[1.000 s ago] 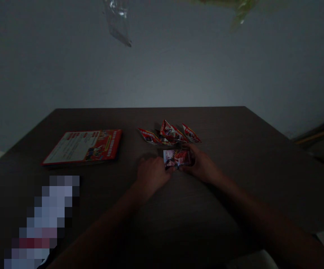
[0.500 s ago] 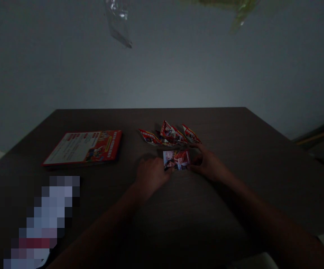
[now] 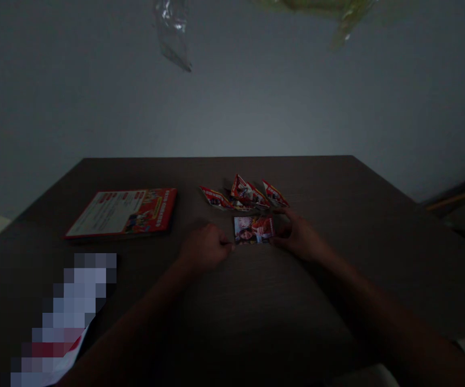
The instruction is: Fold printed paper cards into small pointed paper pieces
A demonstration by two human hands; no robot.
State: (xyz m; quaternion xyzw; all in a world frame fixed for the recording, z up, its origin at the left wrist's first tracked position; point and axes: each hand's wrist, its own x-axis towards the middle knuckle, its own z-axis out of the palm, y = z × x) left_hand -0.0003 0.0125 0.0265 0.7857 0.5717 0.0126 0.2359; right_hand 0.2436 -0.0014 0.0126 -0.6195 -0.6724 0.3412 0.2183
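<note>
A small picture card (image 3: 253, 230), colourful and glossy, lies on the dark table between my two hands. Just left of it is my left hand (image 3: 208, 244), its fingers curled together; whether a thin thing is pinched in them is too dark to tell. My right hand (image 3: 299, 236) has the card's right edge between thumb and fingers. Behind the card lie several crumpled red wrappers (image 3: 242, 193).
On the left of the table (image 3: 337, 188) lies a flat red and white box or book (image 3: 111, 212). A blurred-out pale object (image 3: 77, 301) is nearer, at the lower left. Clear plastic (image 3: 173, 32) hangs on the wall behind.
My left hand has moved left, off the card's left edge. The picture showing on the card is different. My right hand has stayed at the right edge.
</note>
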